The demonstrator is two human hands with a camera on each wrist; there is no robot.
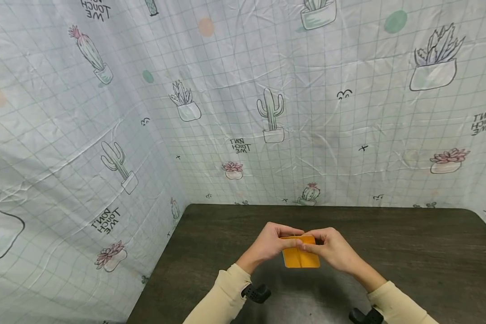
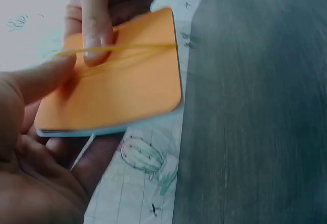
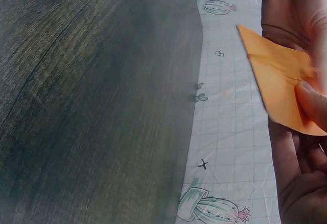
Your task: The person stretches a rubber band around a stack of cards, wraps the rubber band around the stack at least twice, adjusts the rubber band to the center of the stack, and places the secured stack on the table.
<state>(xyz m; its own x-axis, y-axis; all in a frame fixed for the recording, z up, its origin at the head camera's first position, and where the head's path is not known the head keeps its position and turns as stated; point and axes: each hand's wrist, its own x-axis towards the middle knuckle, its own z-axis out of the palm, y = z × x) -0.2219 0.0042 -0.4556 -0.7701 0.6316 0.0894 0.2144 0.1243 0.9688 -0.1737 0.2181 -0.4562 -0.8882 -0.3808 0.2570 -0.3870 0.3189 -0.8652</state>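
A small stack of orange cards [image 1: 303, 258] with rounded corners is held above the table by both hands. Around its middle runs a thin yellow rubber band [image 2: 127, 46], which looks slightly spread into two strands in the left wrist view. My left hand [image 1: 269, 243] grips the stack from the left, thumb across the orange face and fingers behind. From the other side my right hand [image 1: 335, 249] grips it, its thumb on the face near the band. A pale blue edge shows beneath the orange card in the left wrist view. Fingers hide part of the band.
Below the hands lies a dark wooden table [image 1: 210, 252]. A white cloth [image 1: 227, 112] printed with cacti and a grid hangs behind it and along the left side. Black straps with camera mounts sit at both wrists.
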